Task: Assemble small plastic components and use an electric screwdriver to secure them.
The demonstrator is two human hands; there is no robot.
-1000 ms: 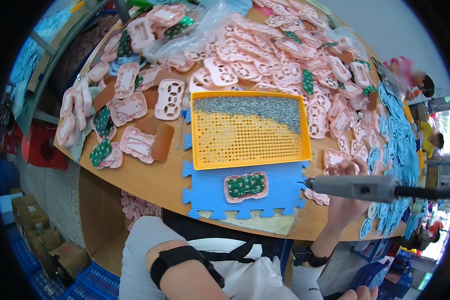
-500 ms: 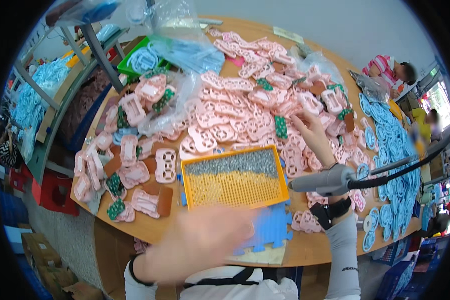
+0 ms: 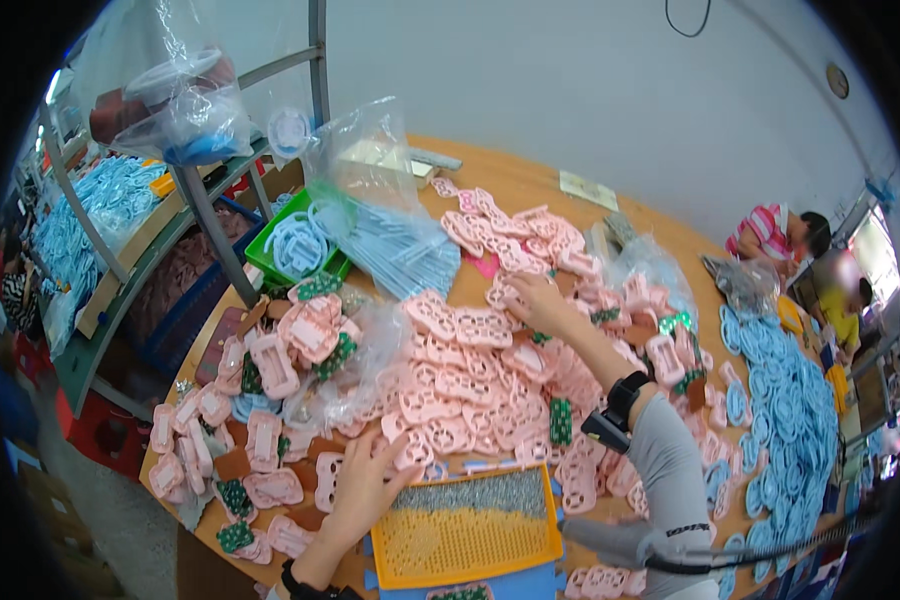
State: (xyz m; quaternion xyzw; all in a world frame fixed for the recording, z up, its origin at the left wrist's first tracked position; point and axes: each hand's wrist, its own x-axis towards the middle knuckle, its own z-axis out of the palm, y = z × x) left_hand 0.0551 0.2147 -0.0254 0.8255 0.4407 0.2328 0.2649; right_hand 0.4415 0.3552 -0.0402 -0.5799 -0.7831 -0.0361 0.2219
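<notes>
My left hand (image 3: 367, 487) is by the far left corner of a yellow tray (image 3: 470, 579). Its fingers are spread at the edge of a pink plastic part (image 3: 414, 452); whether it grips that part is unclear. Small silver screws (image 3: 480, 491) lie in a band across the tray's far side, above a yellow perforated area. Farther off, my right hand (image 3: 542, 303) reaches into the heap of pink plastic parts (image 3: 470, 385), its fingers curled down on a pink part (image 3: 497, 292). A grey electric screwdriver (image 3: 605, 540) hangs right of the tray, partly behind my right forearm.
Pink shells with green circuit boards (image 3: 335, 355) lie left, beside clear plastic bags. A green bin (image 3: 265, 255) holds light-blue parts. Blue rings (image 3: 790, 420) cover the right side. A metal rack (image 3: 210, 220) stands left; another person (image 3: 770, 238) sits at the far right.
The view has tilted up. My left hand has gone from the near side of the tray to its far left corner. My right hand has moved farther back and leftward over the pink heap.
</notes>
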